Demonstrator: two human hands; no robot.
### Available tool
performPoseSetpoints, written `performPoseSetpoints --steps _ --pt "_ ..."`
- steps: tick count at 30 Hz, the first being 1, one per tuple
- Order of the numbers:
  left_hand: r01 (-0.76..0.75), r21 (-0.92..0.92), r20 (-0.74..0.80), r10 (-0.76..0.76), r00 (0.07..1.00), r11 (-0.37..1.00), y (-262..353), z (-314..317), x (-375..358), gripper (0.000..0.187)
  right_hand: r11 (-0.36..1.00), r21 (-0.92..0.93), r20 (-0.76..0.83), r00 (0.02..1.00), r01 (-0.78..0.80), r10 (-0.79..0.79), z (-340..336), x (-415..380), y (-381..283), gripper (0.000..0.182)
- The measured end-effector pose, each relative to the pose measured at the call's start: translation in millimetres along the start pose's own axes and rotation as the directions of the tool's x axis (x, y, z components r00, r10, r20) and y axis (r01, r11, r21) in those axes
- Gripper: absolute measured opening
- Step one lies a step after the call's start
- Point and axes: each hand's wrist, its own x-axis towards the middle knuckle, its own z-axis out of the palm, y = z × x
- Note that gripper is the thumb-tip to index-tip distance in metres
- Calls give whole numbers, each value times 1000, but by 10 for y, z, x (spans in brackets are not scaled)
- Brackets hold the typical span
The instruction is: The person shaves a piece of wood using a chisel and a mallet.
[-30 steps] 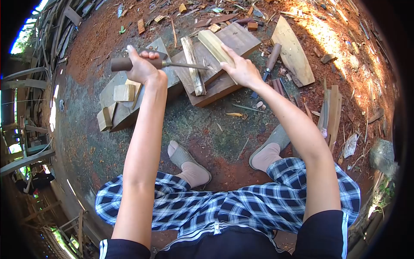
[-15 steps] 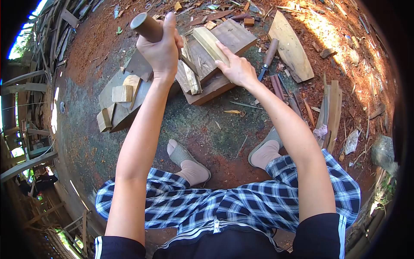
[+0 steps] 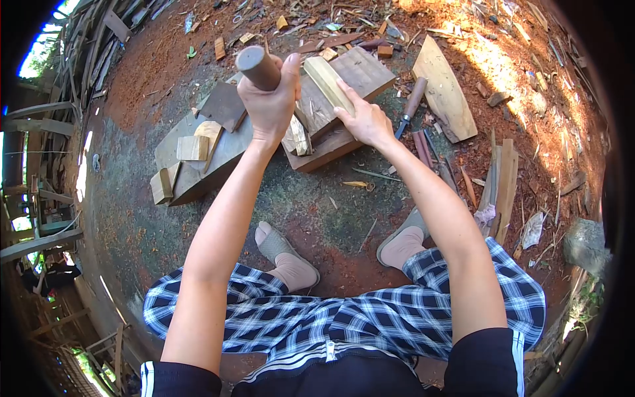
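My left hand (image 3: 270,106) is wrapped round a dark wooden handle (image 3: 258,67), whose round end faces up. What the handle's far end is cannot be made out. My right hand (image 3: 367,121) rests on the near end of a pale wood strip (image 3: 327,83), thumb and fingers along its sides. The strip lies on a thick wooden block (image 3: 367,71), stacked on another brown board (image 3: 324,155). A split pale wood piece (image 3: 299,137) leans by the blocks, just below my left hand.
At left, small wood pieces (image 3: 192,147) lie on a grey slab (image 3: 228,149). To the right are a wooden-handled tool (image 3: 415,97), a pale pointed board (image 3: 446,92) and long wood strips (image 3: 507,188). Chips litter the ground; a grey stone (image 3: 586,247) sits far right.
My left hand and the handle have moved right and down, nearer the strip. My right hand still holds the strip, and the whole view has shifted slightly.
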Motion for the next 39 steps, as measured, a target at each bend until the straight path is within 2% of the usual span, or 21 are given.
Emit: performPoseSetpoints --steps 3,6,7,9,12,14,15,16,18,19,20,22,24,26,28,30,32,34,35,37,39 --pt "9 53 -27 -7 1000 999 -1 4 -2 18 992 119 -1 999 -37 38 -78 122 -4 70" --pt "-41 80 -44 45 998 996 -75 31 1 18 892 245 -391 881 380 -268 -416 172 -331 70" --pt "-39 136 -38 44 998 990 -44 42 -3 17 854 364 -343 906 370 -247 -806 -65 -692 70" --pt "-25 104 -58 31 998 994 -104 67 5 22 635 299 -542 675 712 -501 -1246 -209 -1067 56" --pt "-22 144 -40 28 999 989 -112 52 11 25 502 69 -549 452 862 -703 -1563 -517 -1368 51" --pt "-306 25 -171 306 937 952 5 150 -2 18 675 -72 -244 643 734 -726 -1492 -654 -1341 50" --pt "-210 -20 -99 207 973 978 -89 70 -73 16 676 -205 -191 649 708 -737 -1461 -659 -1276 51" --pt "-210 -24 -93 207 974 977 -78 46 -66 16 680 -207 -195 652 703 -733 -1513 -699 -1295 51" --pt "-151 143 -91 165 982 978 -89 45 -41 18 737 -78 -186 716 672 -673 -1667 -778 -1363 52" --pt "-99 111 -93 109 990 989 -73 20 -50 17 631 36 -366 598 775 -713 -1599 -759 -1366 54" --pt "-100 110 -105 111 988 989 -118 21 -58 17 626 32 -357 593 780 -721 -1571 -772 -1353 54" --pt "-183 43 -68 185 980 982 -178 -30 -90 16 734 -67 -173 717 676 -676 -1481 -844 -1318 54" --pt "-162 -54 -83 158 984 985 -54 25 -53 19 707 -137 -176 686 693 -706 -1387 -693 -1249 55" --pt "-71 -35 -271 59 961 997 -79 39 -18 23 809 -77 -59 808 582 -587 -1445 -680 -1329 57" --pt "69 -113 -455 -113 884 991 -80 -37 18 16 788 18 -142 782 615 -607 -1217 -496 -1142 58" --pt "132 -208 -574 -230 786 969 -67 -182 44 25 824 220 -257 846 522 -467 -955 -309 -908 60" --pt "124 -183 -636 -213 742 975 -50 -279 43 30 907 192 -181 922 375 -343 -647 -90 -576 61" --pt "81 -312 -698 -286 657 947 -34 -384 65 28 963 114 -79 968 245 -237 -347 82 -222 62" --pt "34 -400 -681 -322 658 916 30 -422 88 29 964 118 -77 970 238 -230 -274 93 -129 62" --pt "12 -391 -657 -288 696 920 105 -415 153 29 1000 -15 -6 1000 4 -4 -101 63 18 63" --pt "-3 -334 -617 -216 757 942 216 -389 210 28 1000 -10 -3 1000 10 -10 -8 29 59 64"
